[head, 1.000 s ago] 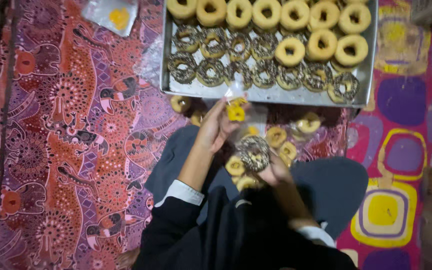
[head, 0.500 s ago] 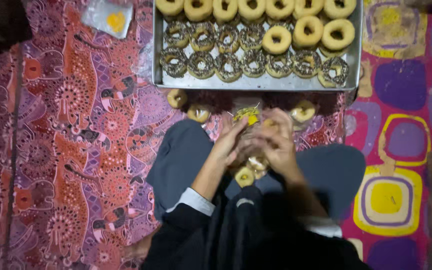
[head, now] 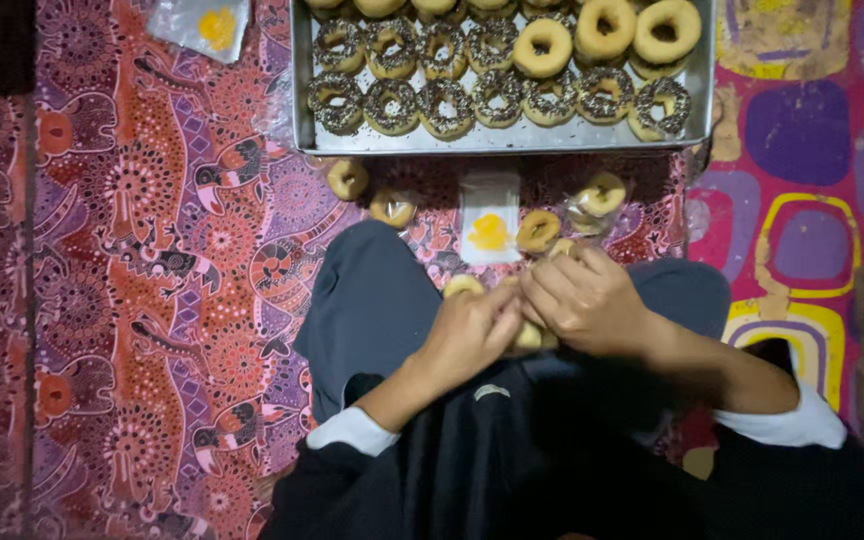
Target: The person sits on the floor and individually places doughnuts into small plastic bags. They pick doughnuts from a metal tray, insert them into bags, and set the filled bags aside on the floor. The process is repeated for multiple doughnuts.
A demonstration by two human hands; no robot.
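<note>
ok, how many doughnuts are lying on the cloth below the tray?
4: two doughnuts left of the yellow-marked packet, two right of it. More may hide under the left hand and right hand.

Doughnut [head: 530, 336] mostly hidden between both hands.

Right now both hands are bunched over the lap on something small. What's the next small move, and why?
Probably part the hands slightly to expose what they hold. The left hand and right hand press together over a pale doughnut, mostly hidden. A clear wrapper with a yellow patch lies just ahead, below the tray, within easy reach.
</note>
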